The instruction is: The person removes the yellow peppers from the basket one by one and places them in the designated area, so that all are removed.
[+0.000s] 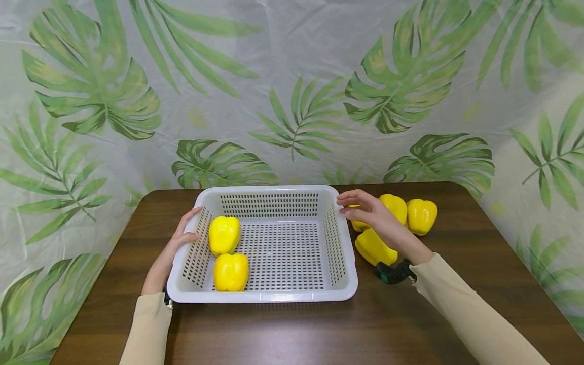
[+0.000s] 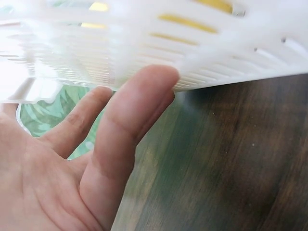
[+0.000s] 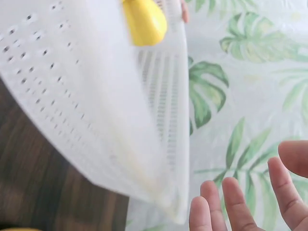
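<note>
A white perforated plastic basket (image 1: 262, 296) sits on the table with two yellow bell peppers, one pepper (image 1: 224, 235) behind the other pepper (image 1: 231, 272), along its left side. My left hand (image 1: 175, 246) grips the basket's left rim, thumb over the top. From the left wrist, fingers (image 2: 118, 130) show against the slotted outer wall. At the right rim, my right hand (image 1: 367, 209) hovers with fingers loosely extended. The right wrist view shows its fingertips (image 3: 234, 192) spread and apart from the basket wall, holding nothing.
Several more yellow bell peppers lie right of the basket, among them a tipped pepper (image 1: 375, 248) under the right forearm and an outer pepper (image 1: 422, 217). The dark wooden table (image 1: 310, 329) ends at a leaf-patterned cloth (image 1: 301, 111) behind.
</note>
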Available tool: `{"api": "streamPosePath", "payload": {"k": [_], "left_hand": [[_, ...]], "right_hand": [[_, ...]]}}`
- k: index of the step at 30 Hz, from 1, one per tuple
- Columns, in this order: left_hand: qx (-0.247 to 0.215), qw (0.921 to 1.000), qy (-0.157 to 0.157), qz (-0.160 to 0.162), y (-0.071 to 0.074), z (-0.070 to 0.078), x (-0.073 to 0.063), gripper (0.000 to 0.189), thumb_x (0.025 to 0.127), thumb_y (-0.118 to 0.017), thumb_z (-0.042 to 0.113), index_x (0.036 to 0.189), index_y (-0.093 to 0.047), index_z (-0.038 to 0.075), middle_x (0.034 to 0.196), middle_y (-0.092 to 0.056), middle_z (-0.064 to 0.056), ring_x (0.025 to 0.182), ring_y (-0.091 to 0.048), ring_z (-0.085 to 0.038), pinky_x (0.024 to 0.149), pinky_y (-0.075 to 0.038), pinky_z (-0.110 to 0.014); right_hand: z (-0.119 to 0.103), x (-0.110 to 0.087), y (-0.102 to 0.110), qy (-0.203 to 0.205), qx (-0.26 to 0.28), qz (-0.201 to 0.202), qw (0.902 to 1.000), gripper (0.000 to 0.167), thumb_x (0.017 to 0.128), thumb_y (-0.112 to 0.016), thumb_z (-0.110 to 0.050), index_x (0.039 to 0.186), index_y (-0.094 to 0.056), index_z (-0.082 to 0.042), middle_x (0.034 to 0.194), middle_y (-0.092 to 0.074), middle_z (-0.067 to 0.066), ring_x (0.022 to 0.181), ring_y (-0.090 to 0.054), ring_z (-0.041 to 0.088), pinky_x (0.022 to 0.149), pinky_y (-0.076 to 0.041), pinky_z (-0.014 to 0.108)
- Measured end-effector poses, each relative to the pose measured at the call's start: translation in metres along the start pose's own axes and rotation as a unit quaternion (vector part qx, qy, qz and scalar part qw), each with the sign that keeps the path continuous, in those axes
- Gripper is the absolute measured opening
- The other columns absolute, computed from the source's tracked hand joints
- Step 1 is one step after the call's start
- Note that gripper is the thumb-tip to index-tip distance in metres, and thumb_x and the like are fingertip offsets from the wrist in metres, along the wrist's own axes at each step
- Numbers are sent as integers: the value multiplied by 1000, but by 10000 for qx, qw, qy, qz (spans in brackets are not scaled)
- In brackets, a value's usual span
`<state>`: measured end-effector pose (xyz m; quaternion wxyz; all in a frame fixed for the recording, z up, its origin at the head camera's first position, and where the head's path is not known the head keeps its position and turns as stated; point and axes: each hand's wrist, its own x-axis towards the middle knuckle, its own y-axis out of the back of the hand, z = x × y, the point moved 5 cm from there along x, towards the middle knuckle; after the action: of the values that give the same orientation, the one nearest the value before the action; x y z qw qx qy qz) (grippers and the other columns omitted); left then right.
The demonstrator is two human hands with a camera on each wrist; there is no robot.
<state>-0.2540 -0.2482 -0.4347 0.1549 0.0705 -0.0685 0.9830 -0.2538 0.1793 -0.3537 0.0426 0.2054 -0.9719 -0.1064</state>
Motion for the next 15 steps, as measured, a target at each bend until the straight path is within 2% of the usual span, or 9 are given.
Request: {"api": "streamPosePath", "payload": {"k": [8,15], "left_hand": [[147,9997,192,-11,-1,0,-1,66,89,-35,-2,142,-37,37,150,-6,-23,115,-42,-15,85,-47,-28],[78,10000,28,-21,0,0,0,66,87,-36,-3,140,-40,37,147,-9,-22,114,-44,-14,84,-48,-27]], "right_hand": [[-15,12,-23,60,147,-373,9992,37,96,-52,-6,131,-46,4,133,-46,22,121,-45,38,102,-32,53],[-19,23,-45,99,29,-639,9979,37,95,-53,-8,130,-48,2,132,-48,22,117,-48,39,100,-34,53]]}}
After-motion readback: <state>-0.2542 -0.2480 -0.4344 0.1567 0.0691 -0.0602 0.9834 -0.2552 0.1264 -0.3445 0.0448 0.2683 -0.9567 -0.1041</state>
